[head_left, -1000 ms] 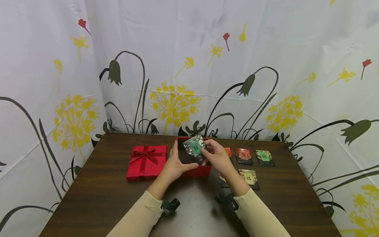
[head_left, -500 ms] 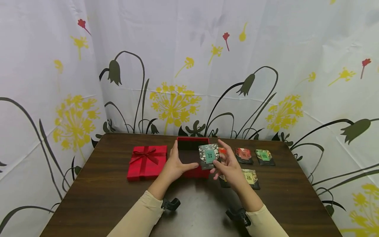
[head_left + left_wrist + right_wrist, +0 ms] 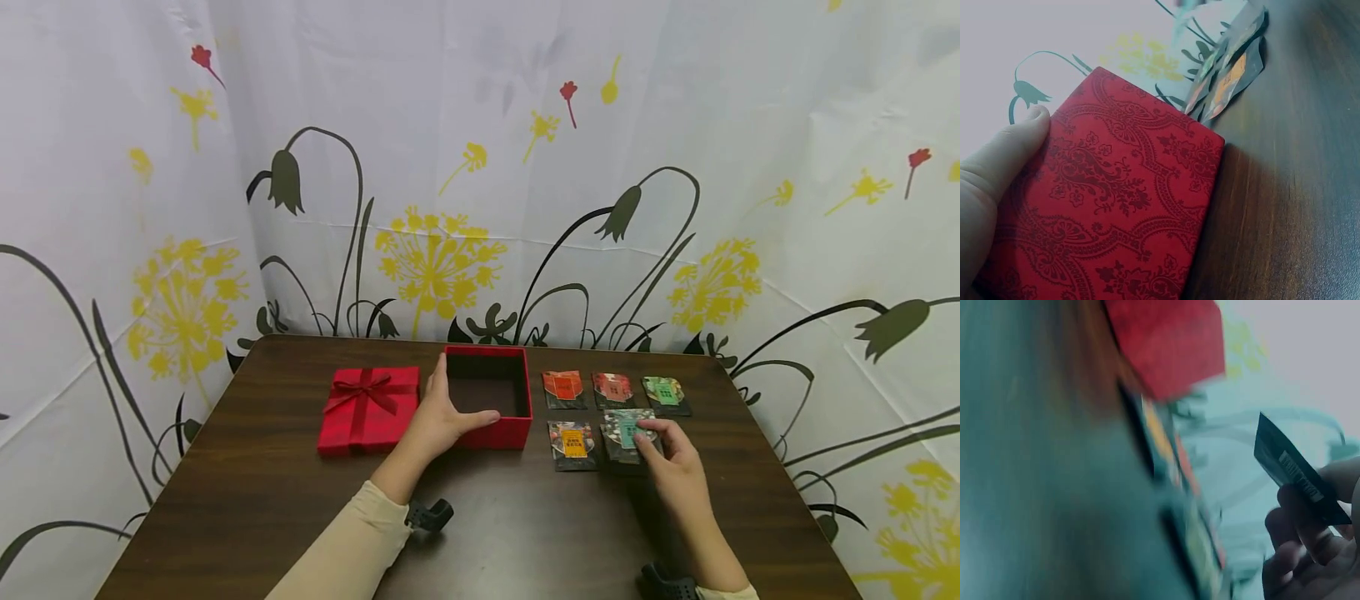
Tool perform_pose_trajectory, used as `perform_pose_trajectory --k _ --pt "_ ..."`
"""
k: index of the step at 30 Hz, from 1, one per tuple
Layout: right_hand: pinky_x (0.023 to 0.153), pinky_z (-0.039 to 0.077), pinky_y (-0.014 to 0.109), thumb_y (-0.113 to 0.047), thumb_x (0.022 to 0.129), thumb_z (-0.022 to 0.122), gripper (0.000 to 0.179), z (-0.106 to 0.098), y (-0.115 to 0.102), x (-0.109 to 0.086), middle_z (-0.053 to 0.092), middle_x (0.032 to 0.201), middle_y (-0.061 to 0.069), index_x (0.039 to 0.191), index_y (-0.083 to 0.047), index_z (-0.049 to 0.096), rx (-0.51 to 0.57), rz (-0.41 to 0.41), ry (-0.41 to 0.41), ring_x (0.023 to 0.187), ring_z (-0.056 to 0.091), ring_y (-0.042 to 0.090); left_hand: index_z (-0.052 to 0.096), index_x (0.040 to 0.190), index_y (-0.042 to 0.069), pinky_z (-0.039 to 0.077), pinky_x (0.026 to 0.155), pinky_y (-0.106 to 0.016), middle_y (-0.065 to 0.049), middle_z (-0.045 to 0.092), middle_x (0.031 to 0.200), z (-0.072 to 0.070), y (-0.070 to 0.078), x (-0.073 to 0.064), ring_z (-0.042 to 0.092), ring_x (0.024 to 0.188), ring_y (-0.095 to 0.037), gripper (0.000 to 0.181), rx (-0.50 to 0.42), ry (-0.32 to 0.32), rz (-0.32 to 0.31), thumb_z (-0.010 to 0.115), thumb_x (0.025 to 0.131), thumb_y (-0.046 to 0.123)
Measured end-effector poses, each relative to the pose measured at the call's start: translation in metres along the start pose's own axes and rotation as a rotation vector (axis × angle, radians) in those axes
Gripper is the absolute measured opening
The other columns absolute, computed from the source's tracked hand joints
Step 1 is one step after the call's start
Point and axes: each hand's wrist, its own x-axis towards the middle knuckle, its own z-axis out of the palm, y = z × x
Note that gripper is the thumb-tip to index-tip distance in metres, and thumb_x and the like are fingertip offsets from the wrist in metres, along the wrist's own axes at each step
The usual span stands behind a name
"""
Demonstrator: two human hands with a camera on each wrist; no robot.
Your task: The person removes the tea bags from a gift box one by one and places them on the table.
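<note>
In the head view, my left hand [image 3: 438, 423] holds the near left corner of an uncovered red gift box [image 3: 495, 433], thumb along its front rim. The dark inside of the box shows nothing in it. Its patterned red wall [image 3: 1110, 187] fills much of the left wrist view, with my thumb [image 3: 1013, 147] at the top edge. My right hand [image 3: 678, 467] pinches a dark sachet with a green label [image 3: 622, 429] between thumb and fingers. It hovers over or lies on another sachet, mostly hidden beneath. The right wrist view shows the sachet's dark back [image 3: 1291, 465] with a white printed patch.
A red lid with a ribbon bow [image 3: 367, 412] lies left of the box. Right of the box lie sachets with an orange-red label [image 3: 563, 389], a red label [image 3: 613, 390], a green label [image 3: 665, 393] and a yellow-orange label [image 3: 573, 444]. A flowered curtain [image 3: 450, 167] hangs behind the table.
My right hand has carried the green-labelled sachet from above the box rightward and down to the front row of sachets. My left hand has stayed at the box.
</note>
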Motion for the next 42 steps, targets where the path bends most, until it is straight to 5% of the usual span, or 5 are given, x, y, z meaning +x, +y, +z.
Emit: perform_pose_trajectory --k 3,7,11,16,42 --pt "0.102 0.039 0.004 -0.019 0.11 0.068 0.035 -0.022 0.016 -0.005 0.066 0.148 0.013 0.139 0.0 0.063 -0.075 0.093 0.083 0.144 0.053 0.007 -0.002 0.177 0.026 0.036 0.124 -0.072 -0.017 0.011 0.183 0.0 0.0 0.0 0.018 0.168 -0.044 0.148 0.004 -0.006 0.003 0.096 0.073 0.064" --pt "0.121 0.036 0.024 -0.022 0.111 0.066 0.04 -0.046 0.029 -0.006 0.053 0.164 0.021 0.143 0.001 0.058 -0.161 0.196 0.082 0.162 0.035 0.03 -0.002 0.177 0.026 0.036 0.124 -0.072 -0.017 0.011 0.183 -0.001 0.0 0.0 0.018 0.168 -0.043 0.147 0.003 -0.005 -0.004 0.096 0.075 0.061" --pt "0.123 0.037 0.061 -0.022 0.11 0.067 0.04 -0.059 0.039 0.0 0.051 0.163 0.028 0.144 -0.002 0.059 -0.324 0.174 0.064 0.158 0.039 0.047 -0.002 0.177 0.026 0.036 0.124 -0.072 -0.017 0.01 0.183 -0.001 0.0 0.0 0.016 0.169 -0.043 0.147 0.005 -0.005 -0.004 0.096 0.075 0.062" --pt "0.109 0.035 0.071 -0.023 0.11 0.067 0.04 -0.06 0.046 0.006 0.05 0.153 0.037 0.146 -0.008 0.062 -0.602 0.118 -0.06 0.138 0.041 0.06 -0.003 0.177 0.026 0.037 0.123 -0.072 -0.017 0.01 0.183 -0.001 0.0 0.002 0.02 0.167 -0.045 0.147 0.006 -0.001 -0.016 0.096 0.075 0.062" --pt "0.112 0.027 0.073 -0.02 0.108 0.068 0.036 -0.056 0.046 0.001 0.037 0.158 0.031 0.142 -0.008 0.067 -0.641 0.1 -0.049 0.144 0.025 0.059 -0.007 0.177 0.028 0.036 0.124 -0.073 -0.017 0.008 0.184 0.0 -0.001 0.002 0.019 0.168 -0.045 0.148 0.024 -0.015 -0.01 0.095 0.075 0.065"
